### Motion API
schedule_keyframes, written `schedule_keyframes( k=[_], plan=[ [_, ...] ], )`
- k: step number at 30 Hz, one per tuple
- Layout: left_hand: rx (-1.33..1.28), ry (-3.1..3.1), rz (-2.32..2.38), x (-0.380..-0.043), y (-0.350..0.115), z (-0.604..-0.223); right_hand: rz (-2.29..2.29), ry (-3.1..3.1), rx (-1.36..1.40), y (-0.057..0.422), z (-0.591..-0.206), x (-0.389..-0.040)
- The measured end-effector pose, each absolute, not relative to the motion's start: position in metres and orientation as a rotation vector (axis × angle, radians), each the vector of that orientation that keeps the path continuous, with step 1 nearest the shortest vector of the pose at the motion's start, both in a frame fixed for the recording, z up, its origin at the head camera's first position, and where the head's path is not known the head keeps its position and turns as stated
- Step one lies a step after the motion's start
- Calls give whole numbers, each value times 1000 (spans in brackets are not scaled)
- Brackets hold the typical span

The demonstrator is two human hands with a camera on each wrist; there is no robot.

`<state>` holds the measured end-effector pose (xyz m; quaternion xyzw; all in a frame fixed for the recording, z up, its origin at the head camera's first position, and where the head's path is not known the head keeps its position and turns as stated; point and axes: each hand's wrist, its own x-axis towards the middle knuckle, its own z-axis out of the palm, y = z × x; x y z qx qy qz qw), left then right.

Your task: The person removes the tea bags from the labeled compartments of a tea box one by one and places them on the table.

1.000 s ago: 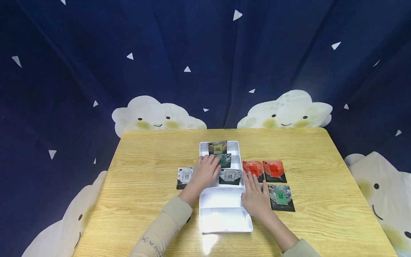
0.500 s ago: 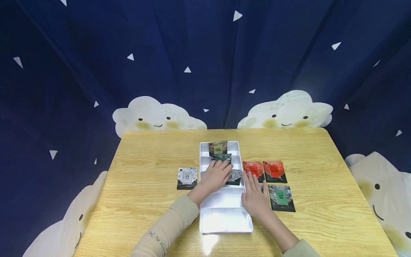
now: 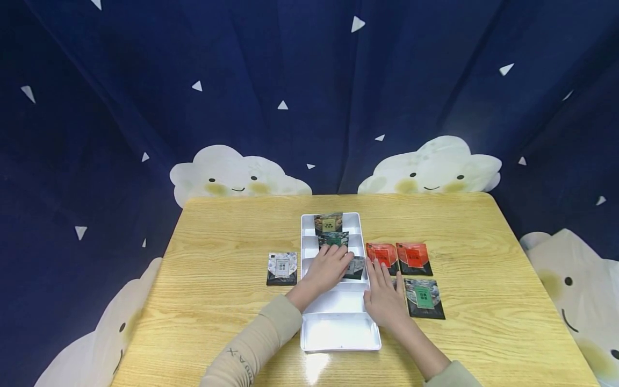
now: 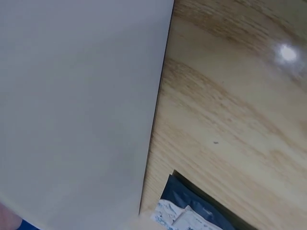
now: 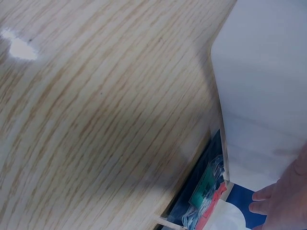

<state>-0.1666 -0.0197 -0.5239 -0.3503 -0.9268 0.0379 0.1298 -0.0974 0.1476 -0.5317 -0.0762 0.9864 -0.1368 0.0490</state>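
A white divided tray point(image 3: 340, 333) stands in the middle of the table. My left hand point(image 3: 326, 271) lies over a grey-and-black tea sachet point(image 3: 357, 267) in its third compartment from the back, with bent fingers at the top edge. The thumb and grip are hidden. Behind it, a green-labelled sachet point(image 3: 333, 238) and a gold-labelled sachet point(image 3: 329, 223) stand in the two rear compartments. My right hand point(image 3: 387, 303) rests along the tray's right rim with nearly straight fingers. Its fingertips touch or cover part of a red sachet point(image 3: 379, 253).
A second red sachet point(image 3: 414, 258) and a green-labelled one point(image 3: 424, 298) lie right of the tray. Part of another sachet shows beneath the right hand. On the left lies a white-and-black sachet point(image 3: 282, 269). A dark blue curtain point(image 3: 309, 80) hangs behind the table point(image 3: 222, 231).
My left hand has moved right and slightly toward me, from the green-labelled sachet onto the grey-and-black one. That sachet has shifted slightly. The right hand stays where it was.
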Motion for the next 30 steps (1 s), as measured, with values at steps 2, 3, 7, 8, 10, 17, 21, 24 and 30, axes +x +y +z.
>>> schedule_keyframes(
  k=[2, 3, 7, 8, 10, 17, 21, 24, 30],
  plan=[
    [-1032, -2692, 118, -166, -19, -524, -419, 3007, -233, 148, -532, -97],
    [-1036, -2694, 120, -166, -19, -524, -422, 3008, -233, 147, -532, -97],
    [-1034, -2702, 117, -165, -18, -525, -429, 3013, -233, 148, -532, -97],
    [-1033, -2703, 117, -165, -18, -525, -430, 3013, -233, 148, -532, -97],
    [-1030, -2706, 120, -164, -18, -525, -430, 3014, -232, 148, -532, -97],
    [-1023, -2742, 124, -163, -18, -524, -430, 3014, -231, 148, -532, -97],
    [-997, -2762, 95, -163, -19, -524, -430, 3012, -233, 147, -532, -97],
    [-956, -2763, 53, -163, -21, -524, -430, 3009, -232, 147, -532, -97],
    [-886, -2697, -15, -163, -29, -516, -426, 2999, -224, 147, -533, -98]
  ],
)
